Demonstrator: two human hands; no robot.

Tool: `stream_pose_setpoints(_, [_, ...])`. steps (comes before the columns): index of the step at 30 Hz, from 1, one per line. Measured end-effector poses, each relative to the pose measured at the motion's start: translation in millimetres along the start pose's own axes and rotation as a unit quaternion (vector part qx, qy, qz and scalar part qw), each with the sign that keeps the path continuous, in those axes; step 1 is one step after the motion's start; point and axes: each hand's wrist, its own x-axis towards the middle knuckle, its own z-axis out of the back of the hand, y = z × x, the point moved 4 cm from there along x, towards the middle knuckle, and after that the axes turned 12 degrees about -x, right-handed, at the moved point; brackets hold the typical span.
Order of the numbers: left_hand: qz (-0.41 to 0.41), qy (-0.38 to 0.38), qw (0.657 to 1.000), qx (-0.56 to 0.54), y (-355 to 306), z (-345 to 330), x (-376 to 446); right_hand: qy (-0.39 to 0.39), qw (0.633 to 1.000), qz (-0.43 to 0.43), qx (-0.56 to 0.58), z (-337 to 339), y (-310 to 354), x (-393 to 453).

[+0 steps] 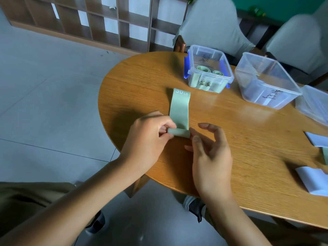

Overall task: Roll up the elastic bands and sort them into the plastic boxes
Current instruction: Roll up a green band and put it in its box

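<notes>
- Your round wooden table stands on grey floor tiles.
- The green band runs lengthwise toward frame top.
- Your left hand pinches its rolled end; your right hand hangs relaxed.

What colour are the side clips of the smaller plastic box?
Blue; the side clips show best in the head view.

I sit at a round wooden desk on a floor of large pale grey tiles. Ahead of me an open wooden lattice shelf lines the wall. Two grey upholstered chairs stand behind the desk, before a green wall.
</notes>
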Motion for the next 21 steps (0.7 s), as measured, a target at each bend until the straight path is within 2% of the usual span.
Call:
stream_pose_setpoints(6, [0.125,-0.069,0.984,-0.102,-2.2,-1.4,-12.0,-0.001,1.000,0.001,0.004,0.8,0.8,-1.4])
stream_pose_setpoints(10, [0.187,-0.074,0.964,-0.173,-0.4,-2.2,-18.3,0.011,1.000,0.010,0.001,-0.4,-0.1,-2.5])
stream_pose_setpoints(16, [0.203,-0.079,0.951,-0.219,-6.6,-8.9,-27.5,0.022,0.999,0.023,0.006,-0.3,0.9,-3.8])
stream_pose_setpoints(21, [0.185,-0.079,0.955,-0.217,-14.1,-12.1,-36.1,0.034,0.999,0.031,0.017,0.2,2.1,-6.2])
